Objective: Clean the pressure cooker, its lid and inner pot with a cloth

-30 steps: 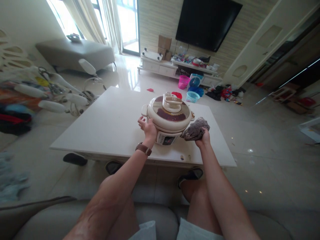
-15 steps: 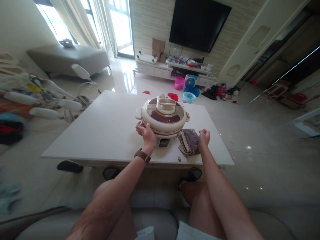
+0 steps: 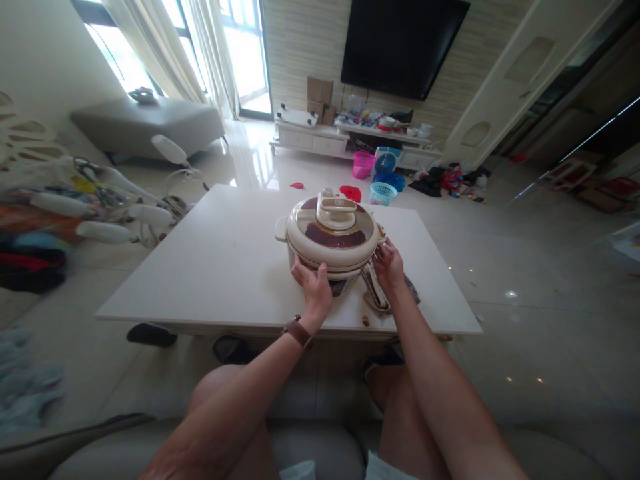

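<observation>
A cream electric cooker [image 3: 333,250] with a glass-topped lid [image 3: 334,233] stands on the white table [image 3: 210,267]. My left hand [image 3: 315,287] presses against its front left side below the lid rim, thumb up and fingers curved round the wall. At the cooker's right side handle, my right hand [image 3: 390,265] has its fingers bent against the edge, their tips partly hidden. A folded brown cloth [image 3: 374,293] lies partly under my right wrist. The cooker's front panel [image 3: 344,287] is half covered by my left hand.
Near the table's front edge lies a small brown piece [image 3: 366,321]. Beyond the table are a light blue basket [image 3: 383,193], a pink bucket [image 3: 363,165] and a red item [image 3: 351,194] on the floor. A white-armed lamp [image 3: 150,215] stands at the left.
My right hand has moved left from beside the cloth to the cooker's right handle. My left hand has slid rightwards along the cooker's front, covering more of the panel.
</observation>
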`<state>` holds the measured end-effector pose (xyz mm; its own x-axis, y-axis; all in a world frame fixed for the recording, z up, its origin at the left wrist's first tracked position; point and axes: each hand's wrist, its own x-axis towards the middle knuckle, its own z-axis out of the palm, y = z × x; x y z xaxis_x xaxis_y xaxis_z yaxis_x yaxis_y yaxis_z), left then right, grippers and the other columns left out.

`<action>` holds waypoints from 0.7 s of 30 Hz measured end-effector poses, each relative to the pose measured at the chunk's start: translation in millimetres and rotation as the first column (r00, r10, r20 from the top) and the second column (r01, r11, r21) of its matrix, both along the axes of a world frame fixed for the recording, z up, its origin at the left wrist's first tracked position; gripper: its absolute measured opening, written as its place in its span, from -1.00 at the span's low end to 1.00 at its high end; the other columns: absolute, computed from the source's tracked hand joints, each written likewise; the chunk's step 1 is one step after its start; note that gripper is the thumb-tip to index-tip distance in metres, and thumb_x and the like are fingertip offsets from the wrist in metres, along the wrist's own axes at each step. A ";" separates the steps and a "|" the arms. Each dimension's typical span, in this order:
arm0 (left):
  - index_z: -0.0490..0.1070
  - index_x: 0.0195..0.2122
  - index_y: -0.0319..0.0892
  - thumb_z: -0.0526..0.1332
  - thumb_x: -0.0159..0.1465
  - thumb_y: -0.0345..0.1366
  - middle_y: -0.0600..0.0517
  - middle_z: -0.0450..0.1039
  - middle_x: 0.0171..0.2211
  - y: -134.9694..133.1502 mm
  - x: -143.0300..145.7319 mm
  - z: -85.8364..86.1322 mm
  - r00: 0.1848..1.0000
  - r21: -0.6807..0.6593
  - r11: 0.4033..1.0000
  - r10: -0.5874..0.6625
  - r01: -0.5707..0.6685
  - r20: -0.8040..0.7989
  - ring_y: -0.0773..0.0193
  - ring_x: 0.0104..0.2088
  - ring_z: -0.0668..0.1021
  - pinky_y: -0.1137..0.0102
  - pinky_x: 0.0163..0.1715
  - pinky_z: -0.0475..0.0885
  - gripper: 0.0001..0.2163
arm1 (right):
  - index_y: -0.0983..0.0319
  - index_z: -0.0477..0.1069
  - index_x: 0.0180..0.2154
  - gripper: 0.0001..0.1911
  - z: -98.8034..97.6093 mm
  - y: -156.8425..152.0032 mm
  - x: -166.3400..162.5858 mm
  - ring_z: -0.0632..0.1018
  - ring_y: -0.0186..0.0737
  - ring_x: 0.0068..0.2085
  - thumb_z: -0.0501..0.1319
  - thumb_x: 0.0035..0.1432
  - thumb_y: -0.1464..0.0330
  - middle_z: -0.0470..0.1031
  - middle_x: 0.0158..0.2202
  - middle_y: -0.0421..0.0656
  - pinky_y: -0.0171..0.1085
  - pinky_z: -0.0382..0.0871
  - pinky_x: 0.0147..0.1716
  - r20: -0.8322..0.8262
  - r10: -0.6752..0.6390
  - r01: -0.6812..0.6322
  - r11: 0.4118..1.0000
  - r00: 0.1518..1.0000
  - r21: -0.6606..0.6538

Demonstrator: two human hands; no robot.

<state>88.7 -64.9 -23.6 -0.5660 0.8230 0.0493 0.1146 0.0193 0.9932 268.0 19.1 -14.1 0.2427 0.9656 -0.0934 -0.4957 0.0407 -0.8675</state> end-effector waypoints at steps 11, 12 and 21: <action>0.23 0.35 -0.16 0.13 0.40 -0.11 -0.22 0.25 0.41 54.5 -65.2 -2.6 0.995 0.098 0.995 -0.034 0.025 0.099 -0.03 0.46 0.26 0.05 0.51 0.08 -0.47 | 0.05 0.43 -0.02 -0.58 -10.6 -59.4 -43.3 0.67 -0.28 0.02 0.26 0.02 0.34 0.68 -0.09 -0.29 -0.24 0.54 -0.01 -0.100 -0.169 0.166 0.985 0.981 -0.039; 0.21 0.36 -0.15 0.10 0.41 -0.12 -0.22 0.23 0.42 57.7 -71.4 -1.4 0.987 0.098 0.994 -0.052 0.038 0.150 -0.01 0.46 0.27 0.07 0.50 0.11 -0.48 | 0.08 0.42 -0.06 -0.61 -12.1 -60.3 -45.1 0.68 -0.26 -0.03 0.27 0.01 0.33 0.68 -0.13 -0.27 -0.26 0.55 -0.06 -0.073 -0.197 0.193 0.980 0.978 -0.055; 0.11 0.37 -0.20 0.12 0.40 -0.17 -0.37 0.17 0.39 6.9 -24.6 -9.4 0.984 -0.188 0.977 0.130 -0.105 0.124 -0.07 0.50 0.17 0.02 0.49 0.06 -0.45 | 0.14 0.44 -0.24 -0.69 -12.6 -7.4 -30.0 0.57 -0.32 -0.35 0.34 0.10 0.08 0.59 -0.32 -0.30 -0.36 0.48 -0.37 0.014 -0.111 0.111 0.989 0.994 -0.093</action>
